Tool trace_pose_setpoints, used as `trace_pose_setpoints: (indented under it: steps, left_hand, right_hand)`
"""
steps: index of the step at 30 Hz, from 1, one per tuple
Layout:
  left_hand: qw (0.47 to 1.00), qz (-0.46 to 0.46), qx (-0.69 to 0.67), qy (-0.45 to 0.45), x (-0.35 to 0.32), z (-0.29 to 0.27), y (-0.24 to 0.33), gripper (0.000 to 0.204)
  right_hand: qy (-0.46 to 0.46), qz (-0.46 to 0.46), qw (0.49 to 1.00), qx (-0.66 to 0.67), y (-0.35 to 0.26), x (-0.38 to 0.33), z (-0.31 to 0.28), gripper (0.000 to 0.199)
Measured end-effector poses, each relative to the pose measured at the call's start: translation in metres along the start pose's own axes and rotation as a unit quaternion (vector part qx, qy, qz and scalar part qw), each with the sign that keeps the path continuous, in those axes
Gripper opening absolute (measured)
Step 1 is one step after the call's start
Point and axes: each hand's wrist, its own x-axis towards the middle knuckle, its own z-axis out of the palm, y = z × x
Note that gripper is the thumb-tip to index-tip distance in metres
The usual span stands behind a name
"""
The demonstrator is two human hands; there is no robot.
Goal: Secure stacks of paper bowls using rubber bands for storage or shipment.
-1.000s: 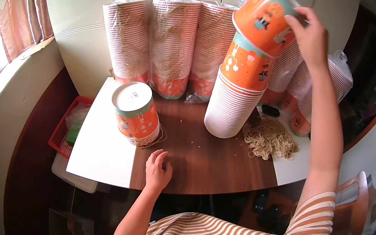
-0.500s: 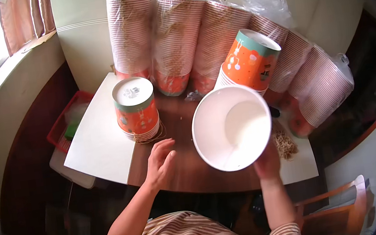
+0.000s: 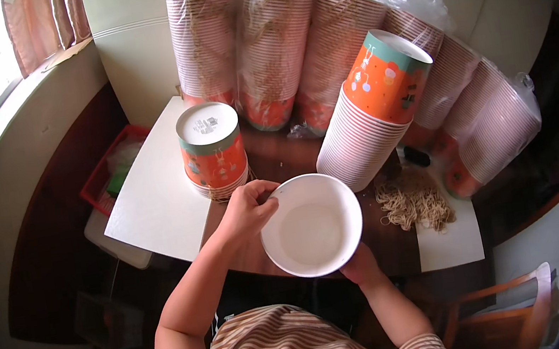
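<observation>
A white-lined paper bucket (image 3: 312, 230) is held over the table's near edge, its round mouth turned up toward me. My left hand (image 3: 253, 207) pinches the rim at its upper left, thumb and fingers closed on it. From below right, my right hand (image 3: 359, 265) grips the outer wall, with most of its fingers hidden behind it. Beyond my left hand stands a short stack of upside-down orange and green paper buckets (image 3: 214, 158), with thin tan bands near its foot. Farther right rises a taller upside-down stack (image 3: 366, 130), leaning a little.
Several tall plastic-wrapped bucket stacks (image 3: 277, 53) line the back of the brown and white table (image 3: 153, 192). A heap of tan stringy bands (image 3: 416, 204) lies at the right beside a small black object (image 3: 417, 155). A red basket (image 3: 105, 181) is at the left, a wooden chair (image 3: 503, 318) lower right.
The bucket has come down and left, away from the tall stack, and its mouth now faces me more squarely. My left hand has closed on its rim. The tan heap shows more fully.
</observation>
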Motion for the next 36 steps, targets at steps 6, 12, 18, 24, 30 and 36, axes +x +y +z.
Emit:
trace_pose_setpoints:
  steps: [6, 12, 18, 24, 30, 36]
  left_hand:
    - [0.998, -0.003, 0.015, 0.065, 0.005, 0.000, -0.016, 0.021]
    - [0.994, -0.049, 0.077, 0.066, 0.006, 0.004, 0.007, 0.020]
    - [0.991, -0.066, 0.086, 0.072, 0.006, 0.012, 0.006, 0.022]
    - [0.992, -0.060, 0.074, 0.078, -0.001, 0.013, -0.002, 0.026]
    - [0.993, -0.034, 0.071, 0.087, -0.013, 0.007, -0.004, 0.027]
    - [0.994, -0.033, 0.018, 0.106, -0.031, -0.008, -0.022, 0.023]
  right_hand:
    - [0.102, 0.014, 0.929, -0.355, -0.033, 0.012, -0.020, 0.025]
    - [0.193, -0.160, 0.698, -0.671, -0.115, 0.034, -0.049, 0.014]
    - [0.203, -0.189, 0.581, -0.765, -0.149, 0.065, -0.081, 0.012]
    - [0.223, -0.183, 0.552, -0.783, -0.130, 0.102, -0.081, 0.017]
    - [0.134, -0.233, 0.430, -0.862, -0.130, 0.117, -0.091, 0.020]
    - [0.158, -0.372, 0.449, -0.797, -0.172, 0.104, -0.084, 0.008]
